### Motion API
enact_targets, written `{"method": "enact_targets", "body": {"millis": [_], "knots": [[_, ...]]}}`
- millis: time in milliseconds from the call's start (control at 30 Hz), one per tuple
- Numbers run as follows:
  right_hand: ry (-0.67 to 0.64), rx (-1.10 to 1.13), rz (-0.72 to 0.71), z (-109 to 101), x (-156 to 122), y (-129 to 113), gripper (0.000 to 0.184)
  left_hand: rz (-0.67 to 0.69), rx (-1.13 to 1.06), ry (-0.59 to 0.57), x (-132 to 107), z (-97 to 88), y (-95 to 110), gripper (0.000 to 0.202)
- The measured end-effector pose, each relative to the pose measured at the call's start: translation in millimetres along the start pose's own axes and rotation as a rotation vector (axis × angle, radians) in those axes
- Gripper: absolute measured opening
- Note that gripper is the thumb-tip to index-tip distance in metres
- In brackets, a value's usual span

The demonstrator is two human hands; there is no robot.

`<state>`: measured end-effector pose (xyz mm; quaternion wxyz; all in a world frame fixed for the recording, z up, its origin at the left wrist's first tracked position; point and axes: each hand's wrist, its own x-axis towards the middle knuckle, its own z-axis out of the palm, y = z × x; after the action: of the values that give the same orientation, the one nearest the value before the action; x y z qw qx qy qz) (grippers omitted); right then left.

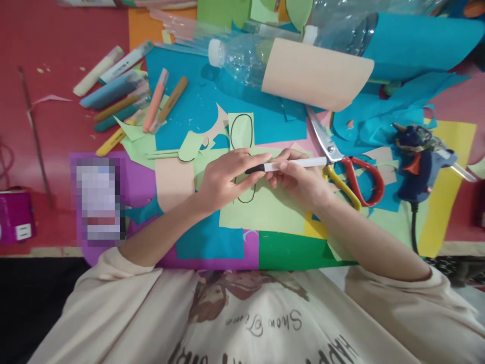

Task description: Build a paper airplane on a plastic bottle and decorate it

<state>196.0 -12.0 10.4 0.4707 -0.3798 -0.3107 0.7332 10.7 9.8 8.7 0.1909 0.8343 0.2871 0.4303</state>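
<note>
A white marker (308,162) with a black cap lies level between my two hands, above a pale green paper sheet (265,215). My left hand (222,179) has its thumb and forefinger closed around the cap end. My right hand (303,186) pinches the white barrel, its other fingers curled beneath. On a small pale green piece (241,132) at the sheet's upper edge is a black rounded outline; a second outline runs below it, partly covered by my left hand. Close to my right hand rest scissors (335,151) with one red and one yellow handle, blades open.
Several markers (113,91) lie at upper left. Plastic bottles (242,60) wrapped in peach and blue paper lie across the top. A blue glue gun (417,167) with a cord is at right. A blurred phone-like object (98,202) sits at left. Paper scraps surround the sheet.
</note>
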Motion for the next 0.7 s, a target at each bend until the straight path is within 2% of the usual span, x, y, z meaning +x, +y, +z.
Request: {"method": "enact_targets", "body": {"millis": [67, 133, 200, 233, 267, 300, 333, 367, 400, 433, 500, 567, 633, 700], "knots": [[-0.011, -0.049, -0.039, -0.6, -0.8, 1.2, 0.031, -0.028, -0.019, -0.020, 2.6, -2.4, -2.0, 0.019], [-0.035, -0.158, -0.080, -0.3, -3.1, 2.6, 0.035, -0.092, -0.025, 0.020, 5.9, -9.6, -9.7, 0.017], [-0.065, -0.356, -0.153, 0.7, -6.6, 4.4, 0.032, -0.147, -0.024, 0.181, 10.4, -21.8, -23.8, 0.016], [-0.081, -0.488, -0.226, 1.3, -8.6, 5.5, 0.026, -0.127, -0.034, 0.276, 13.0, -28.9, -32.5, 0.018], [-0.105, -0.633, -0.326, 1.8, -10.4, 6.6, 0.019, -0.051, -0.050, 0.375, 15.6, -35.9, -41.3, 0.020], [-0.140, -0.784, -0.444, 2.2, -11.9, 7.7, 0.014, -0.046, -0.048, 0.427, 17.9, -42.3, -49.3, 0.024], [-0.182, -0.935, -0.561, 2.3, -13.0, 8.7, 0.013, -0.042, -0.060, 0.435, 19.9, -47.4, -55.8, 0.032], [-0.222, -1.077, -0.661, 2.2, -13.6, 9.6, 0.013, 0.079, -0.034, 0.415, 21.2, -50.8, -60.2, 0.038], [-0.258, -1.205, -0.730, 1.9, -13.8, 10.3, 0.016, 0.110, -0.024, 0.396, 21.9, -52.4, -62.4, 0.038], [-0.286, -1.314, -0.763, 1.5, -13.7, 10.9, 0.021, 0.113, -0.038, 0.401, 21.9, -52.2, -62.3, 0.038], [-0.317, -1.470, -0.757, 0.5, -13.0, 11.7, 0.036, -0.020, -0.098, 0.451, 20.6, -47.6, -57.0, 0.033], [-0.320, -1.534, -0.756, -0.6, -12.4, 12.0, 0.043, -0.078, -0.179, 0.457, 18.9, -40.6, -47.6, 0.035], [-0.288, -1.538, -0.810, -1.6, -12.2, 11.4, 0.034, -0.146, -0.273, 0.475, 17.7, -34.9, -36.6, 0.030], [-0.241, -1.523, -0.879, -2.5, -12.5, 9.8, 0.019, -0.287, -0.434, 0.421, 16.9, -31.9, -24.7, 0.023]]}}
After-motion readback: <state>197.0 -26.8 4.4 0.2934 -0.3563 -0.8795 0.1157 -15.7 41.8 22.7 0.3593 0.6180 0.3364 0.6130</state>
